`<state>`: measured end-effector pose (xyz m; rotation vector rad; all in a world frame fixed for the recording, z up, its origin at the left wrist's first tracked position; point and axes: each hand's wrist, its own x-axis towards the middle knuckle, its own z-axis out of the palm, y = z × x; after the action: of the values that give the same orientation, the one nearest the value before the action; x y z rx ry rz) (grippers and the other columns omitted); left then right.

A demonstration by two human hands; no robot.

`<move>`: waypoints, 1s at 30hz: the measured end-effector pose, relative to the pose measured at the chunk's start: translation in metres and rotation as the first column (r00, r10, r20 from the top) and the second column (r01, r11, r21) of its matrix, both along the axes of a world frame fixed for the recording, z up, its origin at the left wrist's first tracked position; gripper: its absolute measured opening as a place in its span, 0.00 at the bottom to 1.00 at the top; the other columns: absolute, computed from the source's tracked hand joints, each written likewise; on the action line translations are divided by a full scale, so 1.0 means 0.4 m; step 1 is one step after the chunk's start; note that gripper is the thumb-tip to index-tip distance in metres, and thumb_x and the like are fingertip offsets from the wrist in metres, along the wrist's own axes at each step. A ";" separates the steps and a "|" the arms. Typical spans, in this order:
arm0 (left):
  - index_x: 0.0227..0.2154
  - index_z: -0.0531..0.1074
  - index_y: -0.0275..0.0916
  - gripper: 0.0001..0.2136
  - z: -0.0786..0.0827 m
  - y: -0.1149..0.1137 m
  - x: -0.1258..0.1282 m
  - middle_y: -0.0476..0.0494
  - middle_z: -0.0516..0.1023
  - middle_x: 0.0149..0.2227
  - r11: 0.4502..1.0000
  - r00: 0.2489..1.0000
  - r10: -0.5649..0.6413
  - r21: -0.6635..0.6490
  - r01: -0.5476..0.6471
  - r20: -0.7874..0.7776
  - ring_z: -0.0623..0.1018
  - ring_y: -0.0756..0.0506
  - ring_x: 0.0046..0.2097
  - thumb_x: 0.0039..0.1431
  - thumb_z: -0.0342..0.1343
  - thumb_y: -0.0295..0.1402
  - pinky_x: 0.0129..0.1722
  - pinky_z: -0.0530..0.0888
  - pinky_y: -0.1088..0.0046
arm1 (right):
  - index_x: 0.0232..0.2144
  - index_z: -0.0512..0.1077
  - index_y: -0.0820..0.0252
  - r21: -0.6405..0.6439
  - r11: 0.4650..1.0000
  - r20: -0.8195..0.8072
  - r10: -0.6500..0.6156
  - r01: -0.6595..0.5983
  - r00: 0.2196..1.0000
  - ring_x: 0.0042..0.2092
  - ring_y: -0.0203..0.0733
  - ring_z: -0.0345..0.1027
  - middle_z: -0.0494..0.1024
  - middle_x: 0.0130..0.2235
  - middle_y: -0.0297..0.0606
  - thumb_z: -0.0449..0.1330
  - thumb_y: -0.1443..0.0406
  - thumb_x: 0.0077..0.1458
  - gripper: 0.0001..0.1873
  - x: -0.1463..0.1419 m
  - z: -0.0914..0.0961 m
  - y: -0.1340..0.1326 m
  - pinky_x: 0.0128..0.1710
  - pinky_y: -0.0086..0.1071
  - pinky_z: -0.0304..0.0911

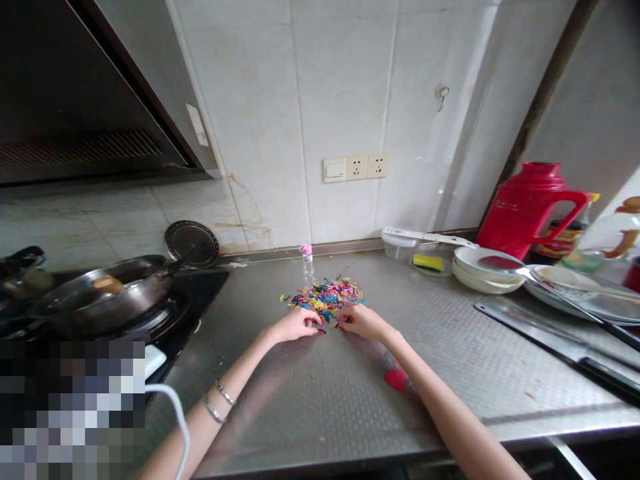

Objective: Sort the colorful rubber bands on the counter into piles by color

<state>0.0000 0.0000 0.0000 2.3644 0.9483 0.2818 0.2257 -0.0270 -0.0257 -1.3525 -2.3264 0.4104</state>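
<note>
A heap of small, brightly coloured loops [327,297], which look like little elastic hair bands, lies spread on the steel counter. My left hand [299,325] rests at the near left edge of the heap, its fingers curled in and pressed together. A dark band lies by its fingertips. Across a small gap, my right hand [364,321] is at the near right edge with its fingers bent in a pinch beside a few dark and yellow loops. What either pinch holds is too small to make out. Just behind the heap stands a small clear bottle [308,262] with a pink cap.
On the left is a stove with a steel pan [107,300]. To the right are a cleaver [535,330], stacked white bowls [487,280], a yellow sponge [428,262] and a red thermos [523,210]. A red object [395,378] lies by my right forearm. A white cable [181,417] crosses my left forearm.
</note>
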 end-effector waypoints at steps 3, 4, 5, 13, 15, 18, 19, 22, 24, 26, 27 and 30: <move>0.32 0.75 0.35 0.09 -0.005 -0.001 0.000 0.51 0.68 0.21 1.000 1.000 0.012 0.019 -0.012 -0.023 0.63 0.53 0.24 0.47 0.53 0.29 0.24 0.58 0.80 | 0.31 0.73 0.59 0.030 0.999 0.006 -0.014 0.014 1.000 0.33 0.36 0.65 0.74 0.32 0.36 0.54 0.63 0.50 0.09 -0.005 0.000 0.001 0.31 0.26 0.56; 0.32 0.75 0.36 0.09 -0.008 0.000 0.000 0.51 0.69 0.21 1.000 1.000 0.017 0.023 -0.016 -0.026 0.64 0.53 0.24 0.47 0.52 0.29 0.24 0.58 0.80 | 0.31 0.73 0.59 0.037 0.999 0.010 -0.020 0.020 1.000 0.33 0.36 0.65 0.73 0.33 0.37 0.54 0.62 0.50 0.10 -0.008 0.000 0.001 0.31 0.25 0.56; 0.31 0.75 0.36 0.09 -0.011 0.001 -0.001 0.50 0.69 0.22 0.999 0.999 0.022 0.028 -0.021 -0.027 0.64 0.53 0.24 0.47 0.52 0.28 0.25 0.58 0.80 | 0.30 0.73 0.59 0.045 0.999 0.015 -0.024 0.023 1.000 0.33 0.36 0.65 0.73 0.33 0.37 0.54 0.61 0.51 0.10 -0.011 0.000 0.002 0.31 0.25 0.56; 0.29 0.75 0.35 0.08 -0.039 0.011 0.012 0.46 0.76 0.28 0.998 1.000 0.008 0.056 -0.010 0.024 0.70 0.51 0.28 0.47 0.51 0.26 0.28 0.63 0.79 | 0.34 0.72 0.56 0.125 0.988 0.081 -0.107 0.096 0.991 0.36 0.36 0.66 0.71 0.38 0.38 0.51 0.59 0.54 0.12 -0.025 -0.001 -0.002 0.32 0.25 0.57; 0.28 0.75 0.35 0.08 -0.036 0.010 0.013 0.46 0.76 0.28 0.998 0.999 0.005 0.062 -0.007 0.031 0.70 0.51 0.28 0.48 0.51 0.26 0.29 0.63 0.79 | 0.34 0.72 0.56 0.137 0.986 0.079 -0.108 0.097 0.991 0.36 0.36 0.66 0.70 0.39 0.38 0.50 0.59 0.54 0.12 -0.024 -0.002 -0.002 0.33 0.25 0.57; 0.28 0.75 0.35 0.08 -0.024 0.010 0.005 0.46 0.76 0.27 0.997 0.999 0.014 0.077 -0.016 0.032 0.70 0.51 0.27 0.48 0.50 0.27 0.29 0.63 0.79 | 0.35 0.72 0.56 0.136 0.986 0.079 -0.107 0.095 0.991 0.37 0.37 0.66 0.70 0.39 0.38 0.50 0.60 0.54 0.12 -0.022 -0.005 -0.001 0.34 0.25 0.58; 0.27 0.75 0.34 0.08 -0.020 0.011 -0.001 0.47 0.75 0.26 0.996 0.999 0.026 0.087 -0.029 0.035 0.69 0.52 0.27 0.48 0.50 0.27 0.28 0.63 0.79 | 0.35 0.72 0.56 0.135 0.986 0.082 -0.107 0.096 0.991 0.37 0.37 0.66 0.70 0.40 0.38 0.50 0.59 0.55 0.12 -0.022 -0.005 0.000 0.35 0.25 0.58; 0.26 0.74 0.34 0.08 -0.016 0.017 -0.024 0.48 0.73 0.23 0.988 0.994 0.096 0.116 -0.102 0.054 0.68 0.52 0.26 0.48 0.51 0.28 0.27 0.62 0.79 | 0.38 0.71 0.55 0.141 0.985 0.089 -0.113 0.100 0.990 0.38 0.37 0.66 0.70 0.41 0.38 0.50 0.59 0.55 0.14 -0.021 -0.006 -0.001 0.35 0.25 0.58; 0.26 0.74 0.34 0.08 -0.017 0.021 -0.040 0.49 0.72 0.21 0.981 0.986 0.150 0.117 -0.158 0.068 0.67 0.53 0.25 0.48 0.51 0.29 0.26 0.61 0.80 | 0.40 0.71 0.54 0.142 0.984 0.087 -0.122 0.109 0.989 0.39 0.37 0.66 0.70 0.42 0.38 0.50 0.59 0.54 0.14 -0.023 -0.004 -0.004 0.36 0.25 0.58; 0.26 0.74 0.33 0.08 -0.020 0.021 -0.051 0.49 0.71 0.21 0.976 0.978 0.187 0.095 -0.196 0.092 0.66 0.53 0.24 0.48 0.52 0.31 0.25 0.60 0.80 | 0.40 0.71 0.55 0.138 0.983 0.085 -0.135 0.122 0.987 0.40 0.37 0.66 0.70 0.42 0.38 0.50 0.59 0.54 0.14 -0.026 0.000 -0.008 0.36 0.25 0.58; 0.26 0.74 0.33 0.08 -0.021 0.020 -0.055 0.49 0.71 0.21 0.975 0.974 0.197 0.077 -0.206 0.108 0.66 0.53 0.24 0.48 0.52 0.31 0.25 0.60 0.80 | 0.40 0.71 0.55 0.136 0.982 0.086 -0.141 0.129 0.986 0.40 0.37 0.66 0.71 0.42 0.38 0.50 0.59 0.54 0.14 -0.028 0.003 -0.010 0.36 0.25 0.58; 0.26 0.73 0.31 0.08 -0.024 0.009 -0.055 0.48 0.71 0.21 0.978 0.966 0.204 0.017 -0.209 0.157 0.66 0.53 0.24 0.48 0.52 0.31 0.24 0.60 0.80 | 0.38 0.72 0.55 0.146 0.980 0.083 -0.148 0.135 0.985 0.38 0.37 0.66 0.72 0.40 0.38 0.49 0.60 0.54 0.14 -0.037 0.009 -0.019 0.35 0.25 0.58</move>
<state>-0.0221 0.0037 -0.0097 2.2373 1.1225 0.5585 0.2111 -0.0348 -0.0219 -1.4854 -2.2672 0.1404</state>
